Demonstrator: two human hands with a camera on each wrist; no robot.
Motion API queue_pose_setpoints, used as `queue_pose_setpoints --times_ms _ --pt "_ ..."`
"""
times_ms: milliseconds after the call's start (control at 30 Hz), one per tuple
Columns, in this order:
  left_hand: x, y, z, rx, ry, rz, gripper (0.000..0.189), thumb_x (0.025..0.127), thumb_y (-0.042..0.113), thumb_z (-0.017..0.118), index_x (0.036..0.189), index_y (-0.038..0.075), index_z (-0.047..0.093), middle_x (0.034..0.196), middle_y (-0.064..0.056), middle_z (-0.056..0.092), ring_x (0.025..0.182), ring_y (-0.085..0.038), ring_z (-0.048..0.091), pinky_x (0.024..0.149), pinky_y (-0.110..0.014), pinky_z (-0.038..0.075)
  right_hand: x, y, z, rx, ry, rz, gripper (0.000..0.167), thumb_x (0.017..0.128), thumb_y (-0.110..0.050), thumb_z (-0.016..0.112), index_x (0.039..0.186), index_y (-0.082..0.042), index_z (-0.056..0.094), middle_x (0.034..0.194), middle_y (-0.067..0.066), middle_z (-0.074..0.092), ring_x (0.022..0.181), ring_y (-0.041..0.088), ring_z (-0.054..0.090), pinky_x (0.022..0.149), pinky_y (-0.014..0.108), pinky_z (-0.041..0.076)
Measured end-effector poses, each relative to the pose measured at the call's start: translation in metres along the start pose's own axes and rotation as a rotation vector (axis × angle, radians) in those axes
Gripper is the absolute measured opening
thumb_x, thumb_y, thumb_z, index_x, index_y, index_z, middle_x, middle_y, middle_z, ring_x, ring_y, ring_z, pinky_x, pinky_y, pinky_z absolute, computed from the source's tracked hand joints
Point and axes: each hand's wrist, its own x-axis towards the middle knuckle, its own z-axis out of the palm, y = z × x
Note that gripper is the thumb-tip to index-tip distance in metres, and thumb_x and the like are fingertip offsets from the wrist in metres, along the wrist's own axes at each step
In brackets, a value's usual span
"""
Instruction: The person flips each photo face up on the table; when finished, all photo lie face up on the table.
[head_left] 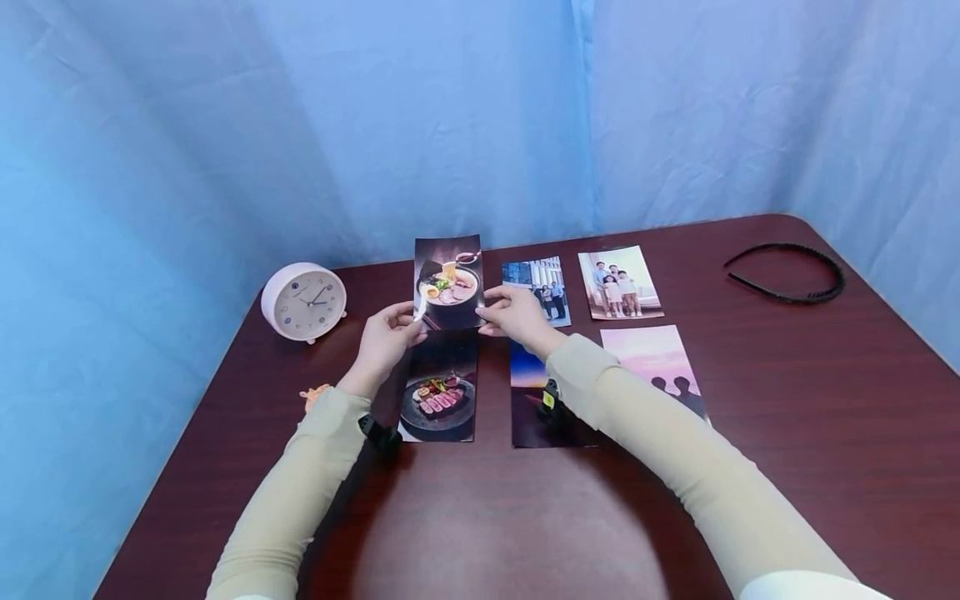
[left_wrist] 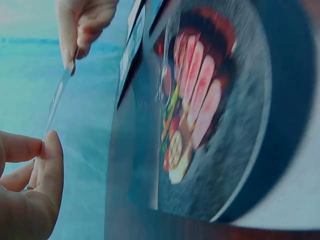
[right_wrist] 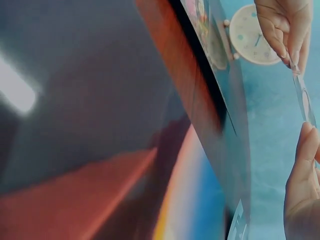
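Note:
Both hands hold up a photo of a ramen bowl (head_left: 448,283) by its lower corners. My left hand (head_left: 384,342) pinches the left corner between thumb and fingers; my right hand (head_left: 521,318) pinches the right one. In both wrist views the photo is seen nearly edge-on, raised off the table, as a thin sheet (left_wrist: 56,100) between the fingertips. Just below it in the head view lies a photo of sliced steak on a plate (head_left: 438,400). A sunset photo (head_left: 527,392) lies partly hidden under my right forearm.
A group photo by a building (head_left: 551,292), a family photo (head_left: 621,283) and a pink-sky silhouette photo (head_left: 652,354) lie to the right. A round clock (head_left: 307,302) stands at the left, a black headband (head_left: 832,283) far right. A small orange item (head_left: 313,395) sits beside my left sleeve.

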Motion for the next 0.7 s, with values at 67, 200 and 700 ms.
queue_pose_setpoints --times_ms 67,200,700 --pt "0.005 -0.001 -0.001 0.010 0.001 -0.002 0.045 0.091 -0.007 0.053 0.135 -0.006 0.046 0.082 -0.004 0.053 0.066 -0.002 0.060 0.068 -0.015 0.054 0.003 -0.002 0.002 -0.009 0.005 0.003 0.044 0.091 -0.009 0.062 0.133 -0.004 0.050 0.099 0.017 0.064 0.075 0.024 0.069 0.080 0.037 0.055" --pt "0.015 -0.004 -0.002 0.039 -0.010 -0.018 0.045 0.091 -0.007 0.052 0.135 -0.007 0.046 0.078 -0.002 0.055 0.064 0.000 0.059 0.066 -0.014 0.053 0.007 -0.002 0.003 -0.015 -0.005 0.000 0.045 0.091 -0.004 0.060 0.135 -0.003 0.048 0.106 0.021 0.063 0.078 0.022 0.068 0.083 0.038 0.054" --pt "0.033 -0.019 -0.009 0.155 -0.048 -0.101 0.042 0.094 -0.004 0.050 0.136 -0.006 0.045 0.082 -0.006 0.059 0.063 -0.002 0.059 0.067 -0.017 0.054 0.018 0.007 0.017 -0.004 0.059 0.060 0.041 0.089 0.007 0.057 0.129 0.003 0.052 0.107 0.026 0.066 0.074 0.021 0.069 0.075 0.033 0.057"
